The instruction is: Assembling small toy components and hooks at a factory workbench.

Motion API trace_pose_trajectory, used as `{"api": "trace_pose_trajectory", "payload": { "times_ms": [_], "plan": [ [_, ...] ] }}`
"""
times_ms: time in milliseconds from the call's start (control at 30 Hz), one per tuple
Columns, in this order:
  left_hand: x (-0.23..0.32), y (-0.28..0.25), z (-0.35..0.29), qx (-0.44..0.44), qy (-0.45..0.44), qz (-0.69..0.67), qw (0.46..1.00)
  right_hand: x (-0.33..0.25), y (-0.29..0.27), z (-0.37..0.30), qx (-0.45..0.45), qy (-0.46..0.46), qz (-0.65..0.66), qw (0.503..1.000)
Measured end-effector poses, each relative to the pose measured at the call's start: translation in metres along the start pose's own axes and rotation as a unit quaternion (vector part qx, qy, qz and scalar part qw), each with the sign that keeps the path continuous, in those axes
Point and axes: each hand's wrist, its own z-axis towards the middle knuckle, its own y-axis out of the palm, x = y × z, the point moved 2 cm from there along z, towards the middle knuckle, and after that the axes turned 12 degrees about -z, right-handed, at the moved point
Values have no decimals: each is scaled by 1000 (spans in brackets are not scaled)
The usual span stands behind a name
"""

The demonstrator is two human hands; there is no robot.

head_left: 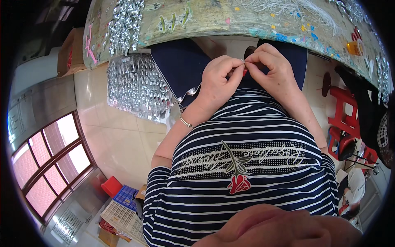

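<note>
Over my lap, my left hand point(222, 76) and my right hand point(271, 66) meet fingertip to fingertip. Each is closed in a pinch of thumb and forefinger. What they hold between them is too small to name; a tiny red bit point(245, 72) shows just under the fingertips. A twisted silver foil strip point(191, 91) lies by my left wrist, against my dark trouser leg. To the left of my knee, a big bundle of twisted silver foil strips point(138, 86) hangs below the table edge, nearest to my left forearm.
A worn, paint-flecked table point(214, 24) curves across in front of me. On it lie more silver strips point(125, 24), pink sticks point(89, 43), green leaf-shaped pieces point(173, 20), white threads point(288, 8) and a yellow tape roll point(354, 48). Red stools point(345, 111) stand at right; blue crates point(125, 197) behind left.
</note>
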Motion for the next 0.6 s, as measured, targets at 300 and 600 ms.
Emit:
{"api": "trace_pose_trajectory", "payload": {
  "times_ms": [300,600],
  "plan": [
    [-5,1,-3,40,-215,-256,942,4,6,-3,3,19,32,999],
    [-6,-1,-3,47,-276,-385,880,15,14,-6,-64,163,257,950]
  ]
}}
